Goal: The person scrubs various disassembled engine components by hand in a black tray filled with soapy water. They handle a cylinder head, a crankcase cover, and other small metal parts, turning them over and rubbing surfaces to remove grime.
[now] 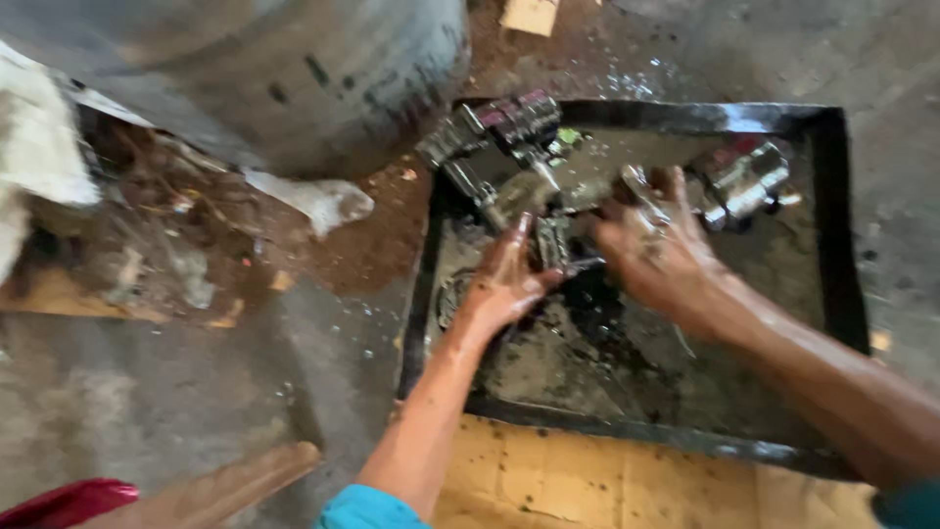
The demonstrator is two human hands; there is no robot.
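Both my hands are inside a shallow black metal tray (840, 245) filled with dirty, oily liquid. My left hand (504, 279) is wet and greasy, its fingers extended over a small dark metal part (554, 243) in the liquid. My right hand (658, 245), equally oily, is curled around another metal piece beside it. Motion blur hides how firmly either hand grips. More metal engine parts lie in the tray: a cluster (499, 132) at the far left corner and a shiny piece (744, 181) at the far right.
A large grey metal drum (294, 69) stands beyond the tray on the left. A dirty rag (318, 201) and debris lie on the concrete floor. Cardboard (587, 480) sits under the tray's near edge. A red object (59, 504) is at bottom left.
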